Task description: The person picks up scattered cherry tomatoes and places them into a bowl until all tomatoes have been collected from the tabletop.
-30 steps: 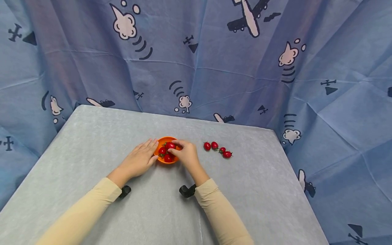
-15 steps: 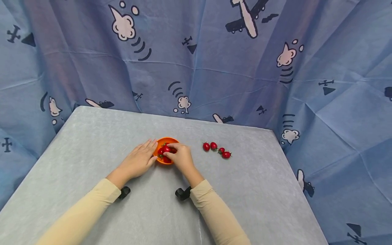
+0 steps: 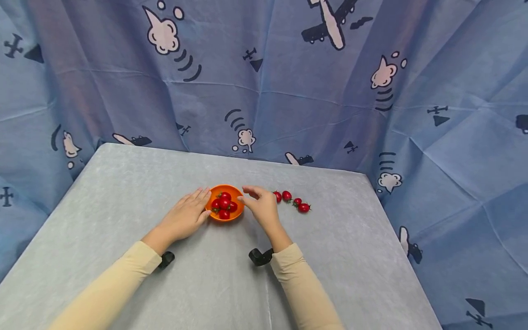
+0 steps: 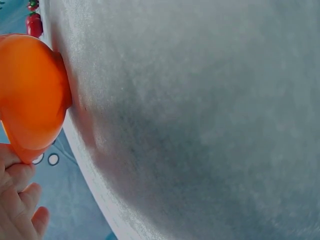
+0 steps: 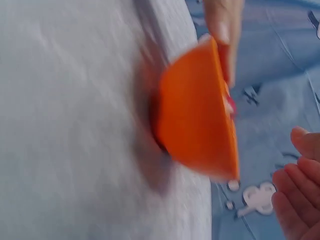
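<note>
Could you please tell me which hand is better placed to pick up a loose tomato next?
Probably the right hand: it appears to hold nothing and sits between the orange bowl and the loose tomatoes. The left hand touches the bowl's opposite side, so it would likely have to reach across.

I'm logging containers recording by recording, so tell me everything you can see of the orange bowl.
The orange bowl is round, smooth and slightly shiny, plastic by its look, with plain curved sides and a narrow foot. It stands upright on the grey table, holding at least five red tomatoes. The left hand touches its rim on one side; the right hand hovers by the opposite side, apart from it.
</note>
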A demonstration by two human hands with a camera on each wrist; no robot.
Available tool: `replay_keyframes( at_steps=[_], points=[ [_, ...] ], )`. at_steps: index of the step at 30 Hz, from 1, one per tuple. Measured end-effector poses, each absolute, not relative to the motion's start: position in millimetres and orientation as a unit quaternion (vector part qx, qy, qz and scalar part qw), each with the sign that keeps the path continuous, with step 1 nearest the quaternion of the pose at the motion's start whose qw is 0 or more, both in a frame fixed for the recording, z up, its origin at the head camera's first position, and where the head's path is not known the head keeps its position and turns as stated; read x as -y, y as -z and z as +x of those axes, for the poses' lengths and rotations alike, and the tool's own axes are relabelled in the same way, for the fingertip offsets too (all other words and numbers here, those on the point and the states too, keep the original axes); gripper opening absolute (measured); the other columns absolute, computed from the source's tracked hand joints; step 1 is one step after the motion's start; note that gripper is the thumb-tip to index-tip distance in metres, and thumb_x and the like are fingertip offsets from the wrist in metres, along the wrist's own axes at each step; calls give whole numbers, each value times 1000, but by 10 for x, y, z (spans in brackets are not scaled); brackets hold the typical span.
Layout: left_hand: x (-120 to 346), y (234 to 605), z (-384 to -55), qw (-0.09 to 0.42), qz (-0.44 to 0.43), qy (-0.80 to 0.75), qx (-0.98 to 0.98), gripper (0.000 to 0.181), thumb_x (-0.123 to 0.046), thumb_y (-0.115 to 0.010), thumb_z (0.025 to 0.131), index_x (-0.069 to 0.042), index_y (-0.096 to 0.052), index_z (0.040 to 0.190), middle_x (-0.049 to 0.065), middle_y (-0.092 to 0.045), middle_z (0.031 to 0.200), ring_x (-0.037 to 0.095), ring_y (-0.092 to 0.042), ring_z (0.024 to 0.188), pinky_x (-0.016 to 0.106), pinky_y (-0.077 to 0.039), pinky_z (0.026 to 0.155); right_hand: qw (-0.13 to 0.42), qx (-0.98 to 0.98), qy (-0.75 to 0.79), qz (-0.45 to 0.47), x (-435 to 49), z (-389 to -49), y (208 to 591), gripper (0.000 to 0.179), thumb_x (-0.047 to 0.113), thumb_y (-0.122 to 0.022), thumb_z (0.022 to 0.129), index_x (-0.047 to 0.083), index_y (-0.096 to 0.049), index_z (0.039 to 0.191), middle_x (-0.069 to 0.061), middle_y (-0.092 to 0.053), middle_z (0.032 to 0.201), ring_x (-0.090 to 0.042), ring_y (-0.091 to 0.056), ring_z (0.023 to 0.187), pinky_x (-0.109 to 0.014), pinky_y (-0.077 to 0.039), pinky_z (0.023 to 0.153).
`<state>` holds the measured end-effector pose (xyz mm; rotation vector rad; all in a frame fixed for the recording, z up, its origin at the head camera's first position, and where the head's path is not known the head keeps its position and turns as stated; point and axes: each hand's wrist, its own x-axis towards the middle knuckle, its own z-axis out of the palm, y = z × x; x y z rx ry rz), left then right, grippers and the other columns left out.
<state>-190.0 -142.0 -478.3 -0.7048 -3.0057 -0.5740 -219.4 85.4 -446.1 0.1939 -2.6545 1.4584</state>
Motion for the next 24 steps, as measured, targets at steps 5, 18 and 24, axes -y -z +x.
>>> replay_keyframes(
  at_steps=[5, 18, 24],
  points=[
    [1426, 4794, -1898, 2, -222, 182, 958, 58, -34, -42, 98, -4, -28, 146, 10, -23, 153, 29, -18, 142, 48, -19, 114, 76, 870, -485, 35, -1164, -2225, 4440, 34, 25, -77, 75, 12, -71, 106, -2, -70, 105, -19, -63, 103, -33, -50, 93],
    [1439, 4779, -1904, -2, -221, 180, 959, 59, -35, -41, 98, -4, -27, 146, 10, -23, 153, 28, -17, 143, 48, -18, 114, 74, 866, -493, -35, -1822, -2246, 4450, 40, 28, -77, 75, 14, -69, 112, -5, -67, 112, -21, -61, 107, -36, -52, 88],
    [1433, 4768, -1898, -6, -224, 177, 958, 59, -35, -40, 98, -4, -27, 146, 10, -24, 153, 29, -17, 142, 49, -19, 114, 75, 868, -487, -60, -2080, -2225, 4481, 46, 34, -76, 75, 11, -67, 114, -5, -66, 116, -21, -59, 111, -37, -50, 92]
  ],
)
